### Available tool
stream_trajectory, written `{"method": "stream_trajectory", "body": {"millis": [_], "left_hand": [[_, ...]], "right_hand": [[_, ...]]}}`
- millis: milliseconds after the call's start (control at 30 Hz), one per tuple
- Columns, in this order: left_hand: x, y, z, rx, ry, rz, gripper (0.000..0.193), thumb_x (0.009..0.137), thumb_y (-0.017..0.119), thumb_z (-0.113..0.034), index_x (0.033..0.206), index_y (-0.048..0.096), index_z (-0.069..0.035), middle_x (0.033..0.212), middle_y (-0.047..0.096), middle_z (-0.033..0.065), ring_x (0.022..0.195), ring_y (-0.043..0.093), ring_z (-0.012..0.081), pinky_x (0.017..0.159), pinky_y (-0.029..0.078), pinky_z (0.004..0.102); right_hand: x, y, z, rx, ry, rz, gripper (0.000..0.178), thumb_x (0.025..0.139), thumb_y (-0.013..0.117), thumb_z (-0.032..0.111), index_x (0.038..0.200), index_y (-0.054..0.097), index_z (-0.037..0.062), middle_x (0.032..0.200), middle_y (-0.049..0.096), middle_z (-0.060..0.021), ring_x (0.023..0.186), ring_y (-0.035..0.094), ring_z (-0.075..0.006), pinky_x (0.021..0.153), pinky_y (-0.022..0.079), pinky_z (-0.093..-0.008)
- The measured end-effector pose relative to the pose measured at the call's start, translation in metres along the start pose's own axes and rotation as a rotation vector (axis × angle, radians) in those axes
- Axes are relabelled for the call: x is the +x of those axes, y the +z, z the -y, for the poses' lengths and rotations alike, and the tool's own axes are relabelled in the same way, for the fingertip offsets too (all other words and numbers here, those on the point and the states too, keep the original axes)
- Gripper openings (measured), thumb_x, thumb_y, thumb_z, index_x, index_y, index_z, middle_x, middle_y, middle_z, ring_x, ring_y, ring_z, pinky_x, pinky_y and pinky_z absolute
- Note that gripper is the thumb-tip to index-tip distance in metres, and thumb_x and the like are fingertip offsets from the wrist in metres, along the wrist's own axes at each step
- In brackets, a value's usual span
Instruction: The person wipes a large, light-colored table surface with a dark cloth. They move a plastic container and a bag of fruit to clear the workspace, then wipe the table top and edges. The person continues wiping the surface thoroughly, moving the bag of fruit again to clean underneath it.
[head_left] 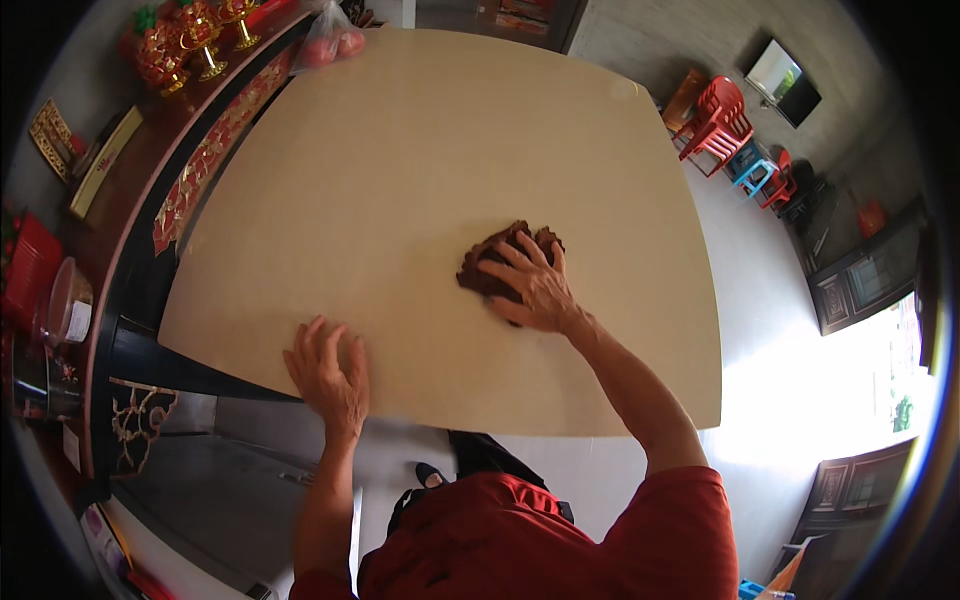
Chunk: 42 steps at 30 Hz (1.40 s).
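Note:
My right hand (540, 290) presses down on a crumpled dark brown cloth (480, 265) near the middle of a large beige tabletop (420, 150). Its fingers spread over the cloth, which bunches out around the fingertips and beside the thumb. Toward the near left edge of the tabletop, my left hand (330, 375) has its fingers slightly bent and apart, with nothing in them. Whether those fingertips touch the surface I cannot tell.
A dark red-brown altar shelf (160, 150) with gold ornaments (205, 45) runs along the left. A plastic bag of pinkish round items (335, 45) hangs over the far left corner. Red plastic chairs (718, 120) and a blue stool (755, 175) stand at the far right.

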<state>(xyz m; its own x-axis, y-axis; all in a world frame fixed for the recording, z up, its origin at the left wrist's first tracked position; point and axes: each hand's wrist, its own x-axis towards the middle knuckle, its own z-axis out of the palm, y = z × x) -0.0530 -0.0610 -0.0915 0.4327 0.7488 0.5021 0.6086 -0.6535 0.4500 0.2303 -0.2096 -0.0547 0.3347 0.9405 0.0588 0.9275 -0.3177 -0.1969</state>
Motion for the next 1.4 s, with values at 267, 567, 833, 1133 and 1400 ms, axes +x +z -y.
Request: {"method": "stream_trajectory", "body": {"millis": [267,567,833,1133,1400], "left_hand": [[0.004,-0.010,-0.010,-0.006,-0.057,0.057,0.027,0.081,0.071,-0.016,0.107,0.064,-0.014,0.128,0.056,0.0087,0.127,0.046,0.0344,0.108,0.026,0.0577],[0.004,-0.014,-0.011,-0.045,-0.052,0.061,0.028,0.082,0.072,-0.017,0.108,0.064,-0.012,0.128,0.056,0.0106,0.125,0.048,0.0365,0.107,0.025,0.0583],[0.000,-0.008,-0.002,-0.008,0.000,0.029,0.025,0.083,0.070,-0.022,0.106,0.064,-0.013,0.127,0.057,0.0090,0.125,0.048,0.0351,0.106,0.028,0.0570],[0.000,0.000,0.002,-0.025,0.009,-0.012,0.024,0.083,0.069,-0.022,0.105,0.064,-0.015,0.126,0.057,0.0060,0.125,0.047,0.0293,0.108,0.027,0.0552],[-0.001,0.000,0.006,-0.038,0.036,-0.032,0.026,0.082,0.071,-0.023,0.106,0.065,-0.015,0.126,0.057,0.0051,0.126,0.047,0.0281,0.107,0.028,0.0554]], "right_hand": [[0.132,0.005,-0.051,0.079,0.107,-0.016,0.059,0.083,0.063,0.050,0.138,0.051,0.0320,0.153,0.036,-0.0020,0.145,0.022,-0.0362,0.108,0.009,-0.0739],[0.226,0.009,-0.087,0.072,0.383,-0.111,0.061,0.085,0.057,0.051,0.143,0.046,0.0332,0.157,0.030,-0.0043,0.145,0.020,-0.0372,0.109,0.008,-0.0727],[0.154,0.019,-0.053,0.008,0.183,-0.081,0.058,0.082,0.061,0.053,0.137,0.051,0.0378,0.152,0.037,-0.0073,0.142,0.021,-0.0456,0.106,0.013,-0.0761],[-0.067,0.004,0.002,-0.008,0.001,-0.136,0.056,0.078,0.070,0.040,0.132,0.058,0.0275,0.145,0.040,-0.0145,0.137,0.027,-0.0488,0.104,0.019,-0.0722],[-0.215,-0.014,0.032,-0.001,0.112,-0.034,0.058,0.077,0.070,0.040,0.132,0.056,0.0268,0.147,0.039,-0.0138,0.141,0.020,-0.0475,0.109,0.014,-0.0683]]}}
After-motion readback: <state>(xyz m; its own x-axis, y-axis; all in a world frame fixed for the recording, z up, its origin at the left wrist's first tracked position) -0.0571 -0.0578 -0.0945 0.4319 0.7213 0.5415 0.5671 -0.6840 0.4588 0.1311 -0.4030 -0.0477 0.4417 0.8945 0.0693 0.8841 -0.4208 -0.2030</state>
